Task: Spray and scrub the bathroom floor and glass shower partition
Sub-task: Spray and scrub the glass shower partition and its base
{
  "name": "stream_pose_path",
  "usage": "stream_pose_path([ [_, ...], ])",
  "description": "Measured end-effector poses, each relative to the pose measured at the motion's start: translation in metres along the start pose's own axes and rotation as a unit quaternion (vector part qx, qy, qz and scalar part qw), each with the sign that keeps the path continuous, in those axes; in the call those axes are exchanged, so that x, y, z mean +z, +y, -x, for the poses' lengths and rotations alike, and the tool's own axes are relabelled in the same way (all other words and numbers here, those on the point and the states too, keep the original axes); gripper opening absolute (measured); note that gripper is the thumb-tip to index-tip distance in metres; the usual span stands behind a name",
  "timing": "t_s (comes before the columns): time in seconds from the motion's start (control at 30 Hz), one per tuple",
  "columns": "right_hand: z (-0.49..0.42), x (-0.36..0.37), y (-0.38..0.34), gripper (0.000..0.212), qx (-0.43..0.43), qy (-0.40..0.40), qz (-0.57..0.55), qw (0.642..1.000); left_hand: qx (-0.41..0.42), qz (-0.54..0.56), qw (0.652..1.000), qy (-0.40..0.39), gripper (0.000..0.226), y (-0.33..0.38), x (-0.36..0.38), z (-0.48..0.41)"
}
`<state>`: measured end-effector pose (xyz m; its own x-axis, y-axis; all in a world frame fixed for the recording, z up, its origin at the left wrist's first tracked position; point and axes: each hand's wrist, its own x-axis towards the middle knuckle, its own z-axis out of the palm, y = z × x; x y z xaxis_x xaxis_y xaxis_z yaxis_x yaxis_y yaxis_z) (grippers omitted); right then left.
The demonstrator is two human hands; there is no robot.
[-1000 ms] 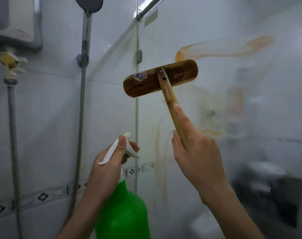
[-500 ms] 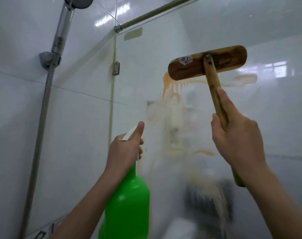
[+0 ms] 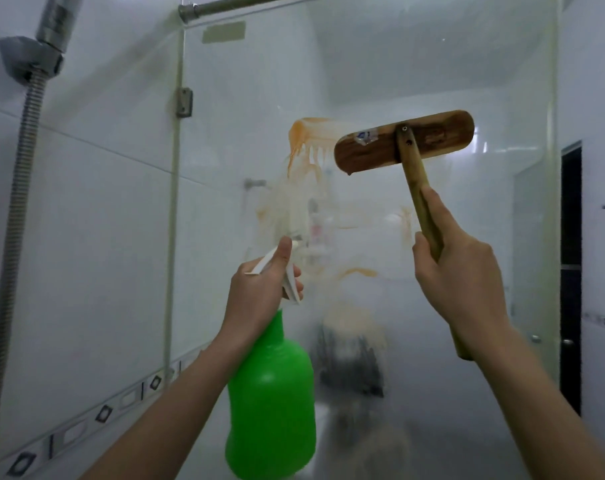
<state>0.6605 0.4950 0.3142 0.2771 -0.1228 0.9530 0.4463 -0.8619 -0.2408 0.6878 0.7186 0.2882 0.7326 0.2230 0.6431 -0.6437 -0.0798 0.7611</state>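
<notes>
Scrubbing looks like the step in hand on the glass partition (image 3: 370, 64), which stands right in front of the person with an orange smear (image 3: 306, 133) dripping down its upper middle. The right hand (image 3: 462, 271) has its grip curled round the wooden handle of the brush (image 3: 403, 143), index finger laid along the shaft, probably to steer it and lean some weight in. The brush head sits against the glass just right of the smear, tilted a bit. The left hand (image 3: 261, 292) has its grip wrapped round the neck of the green spray bottle (image 3: 270, 393), thumb up along the white sprayer head. The nozzle points at the cloudy patch below the smear, so it's likely kept ready to wet whatever the brush hits next. The floor isn't in view, so no telling how that half stands.
</notes>
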Motion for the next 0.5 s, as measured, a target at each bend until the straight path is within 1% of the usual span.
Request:
stream_pose_path([
  [0.17,0.003,-0.012,0.007,0.063,0.008,0.004,0.006,1.0,0.0,-0.018,1.0,0.022,0.059,0.009,0.016,-0.012],
  [0.3,-0.006,-0.016,0.014,0.064,0.015,0.011,0.038,0.999,0.013,-0.008,1.0,0.008,0.058,0.024,0.025,-0.037],
  [0.4,-0.006,-0.017,0.021,0.066,0.02,-0.011,0.055,0.998,0.029,-0.005,0.999,0.037,0.051,0.035,0.029,-0.049],
  [0.5,0.005,-0.016,0.031,0.07,0.018,-0.041,0.061,0.997,0.036,0.026,0.997,0.06,0.052,0.045,0.024,-0.068],
])
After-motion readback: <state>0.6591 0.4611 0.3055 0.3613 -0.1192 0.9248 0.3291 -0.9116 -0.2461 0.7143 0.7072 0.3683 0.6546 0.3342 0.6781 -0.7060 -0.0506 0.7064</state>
